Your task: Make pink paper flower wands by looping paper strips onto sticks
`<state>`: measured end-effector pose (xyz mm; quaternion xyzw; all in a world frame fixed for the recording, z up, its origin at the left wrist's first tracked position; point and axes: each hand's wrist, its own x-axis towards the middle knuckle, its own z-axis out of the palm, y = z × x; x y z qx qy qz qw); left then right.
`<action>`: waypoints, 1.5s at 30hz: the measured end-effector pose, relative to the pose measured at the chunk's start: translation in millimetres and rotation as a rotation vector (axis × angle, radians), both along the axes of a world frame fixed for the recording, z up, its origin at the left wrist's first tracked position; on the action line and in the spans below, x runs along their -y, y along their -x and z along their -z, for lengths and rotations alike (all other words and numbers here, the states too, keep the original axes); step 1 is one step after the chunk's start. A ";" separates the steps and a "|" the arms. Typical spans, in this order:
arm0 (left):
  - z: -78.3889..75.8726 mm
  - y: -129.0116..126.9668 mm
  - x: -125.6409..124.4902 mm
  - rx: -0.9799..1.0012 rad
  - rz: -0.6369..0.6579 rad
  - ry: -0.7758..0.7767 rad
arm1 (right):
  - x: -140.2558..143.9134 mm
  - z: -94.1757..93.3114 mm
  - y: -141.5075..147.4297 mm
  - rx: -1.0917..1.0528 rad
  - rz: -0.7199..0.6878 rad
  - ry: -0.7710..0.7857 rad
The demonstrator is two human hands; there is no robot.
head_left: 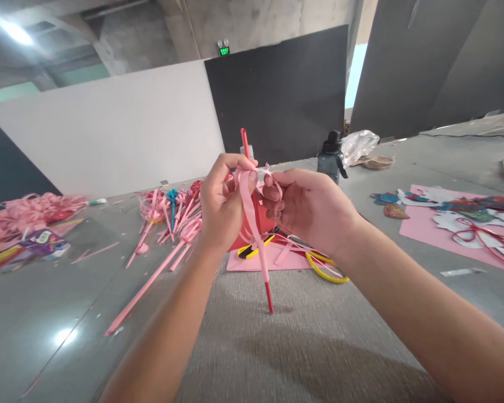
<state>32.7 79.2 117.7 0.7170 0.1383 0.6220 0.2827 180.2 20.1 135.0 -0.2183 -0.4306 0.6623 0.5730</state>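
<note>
My left hand (pixel 224 201) is closed, with thumb and fingers round a thin red tube (pixel 244 141) held nearly upright. A pink paper strip (pixel 256 240) hangs from this grip, running down along the tube, whose red lower end shows beneath it. To the right, my right hand (pixel 308 204) has its fingers curled in a pinch on a narrow pink strip (pixel 279 193) that loops over from the left hand. Behind the hands, partly hidden, are a red piece (pixel 265 218), a yellow and black cutter (pixel 256 247) and a yellow scissor handle (pixel 325 271) on pink paper (pixel 239 264).
Left on the grey floor lie pink paper flowers on sticks (pixel 189 232), a pile of pink strips (pixel 29 215) and a purple packet (pixel 46 244). Rightwards are a dark bottle (pixel 332 154), a plastic bag (pixel 359 144) and paper cut-outs (pixel 453 219) on a pink sheet (pixel 420 226).
</note>
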 end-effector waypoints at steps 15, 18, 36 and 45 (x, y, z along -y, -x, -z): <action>-5.7 0.8 7.2 -0.076 -0.044 -0.123 | 4.7 -3.9 -0.7 0.095 0.081 0.018; -6.8 0.5 8.5 -0.075 -0.027 -0.131 | 4.7 -2.4 -1.3 0.097 0.072 0.010; -8.2 2.4 10.8 -0.080 0.009 -0.122 | 7.0 -5.1 -2.5 0.015 0.083 0.065; -10.9 5.7 7.6 -0.096 0.021 -0.113 | 9.3 -7.6 -1.0 0.030 0.157 -0.026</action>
